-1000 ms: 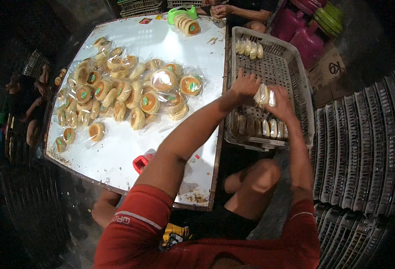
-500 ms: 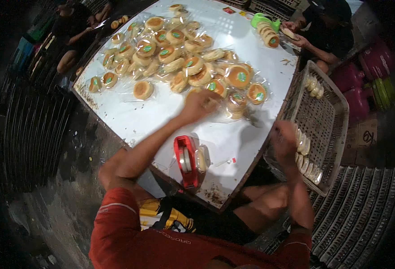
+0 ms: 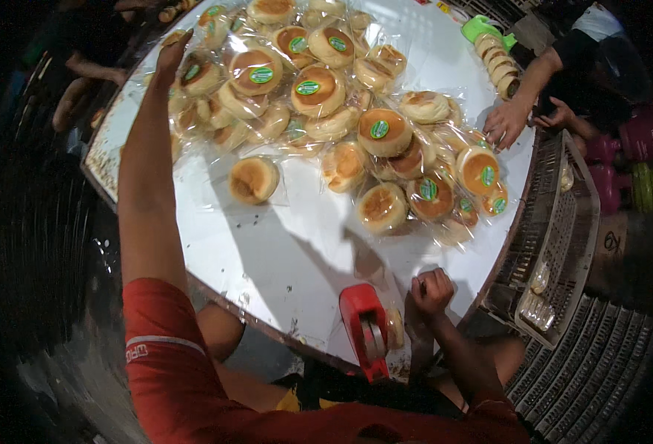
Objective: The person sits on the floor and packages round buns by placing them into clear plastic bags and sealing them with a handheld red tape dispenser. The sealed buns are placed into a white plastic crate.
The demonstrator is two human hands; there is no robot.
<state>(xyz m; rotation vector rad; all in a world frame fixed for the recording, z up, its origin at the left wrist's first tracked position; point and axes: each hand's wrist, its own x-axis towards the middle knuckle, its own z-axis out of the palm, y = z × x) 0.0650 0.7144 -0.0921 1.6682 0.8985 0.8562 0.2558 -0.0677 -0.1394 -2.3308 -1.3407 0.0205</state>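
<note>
Left hand stretches flat-open to wrapped buns at eleven o'clock; right hand rests fisted on the counter beside a red tape dispenser.

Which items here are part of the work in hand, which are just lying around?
In hand:
- left hand reaching into the wrapped buns
- right hand fisted on the white table
- red tape dispenser beside it
- grey crate with a few buns

Lying about:
- green tape dispenser
- pink bottles

A bakery packing room: wrapped buns heaped on a white table, plastic crates
</note>
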